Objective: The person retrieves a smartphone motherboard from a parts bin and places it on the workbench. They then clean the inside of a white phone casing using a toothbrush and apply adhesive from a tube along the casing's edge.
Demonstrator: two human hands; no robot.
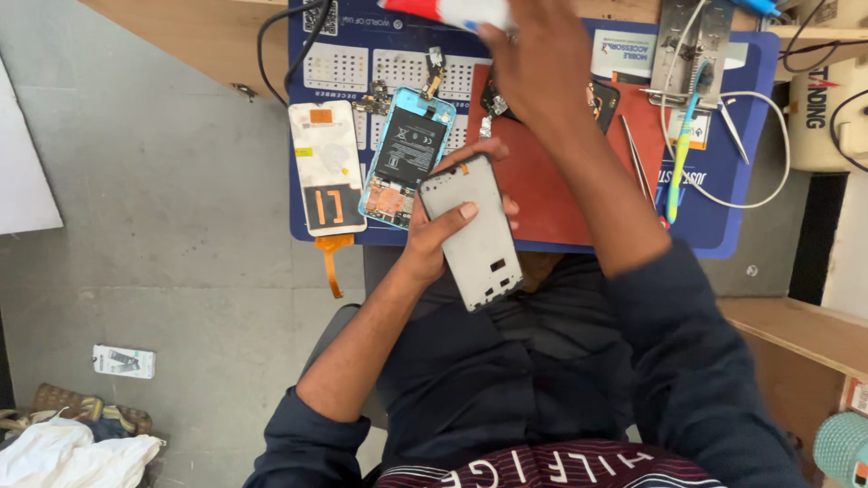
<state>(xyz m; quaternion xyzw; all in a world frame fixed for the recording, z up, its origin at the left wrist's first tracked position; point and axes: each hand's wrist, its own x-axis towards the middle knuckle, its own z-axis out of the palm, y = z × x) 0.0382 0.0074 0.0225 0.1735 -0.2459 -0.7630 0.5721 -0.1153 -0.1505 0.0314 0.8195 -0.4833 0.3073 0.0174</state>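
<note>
- Lying on the grey floor at far left is a small white packet (124, 361), with a heap of white cloth (63, 456) in the bottom corner.
- On the blue work mat (723, 226) that covers the wooden surface (181, 27), the leftmost piece is a white screen panel (326, 167) face down, its orange ribbon cable (332, 262) hanging over the mat's edge.
- Just beside it, to the right, lies an opened blue phone body (407, 158) with its black battery and circuit board showing.
- The left hand (443, 226) is closed around a grey phone frame (472, 230), thumb laid across its face and fingers behind; the frame is tilted and held above the lap, overlapping the near edge of the mat and of the red pad (551, 199).
- The right hand (533, 63) is raised over the far side of the mat, blurred; it is at a red and white tube (457, 11) near the top edge, but I cannot tell how firmly it is closed. The forearm crosses the red pad and hides part of it.
- Right of the arm lie metal tweezers (636, 161), a blue and yellow tool (684, 145), a metal bracket (692, 41) and a looping white cable (768, 154).
</note>
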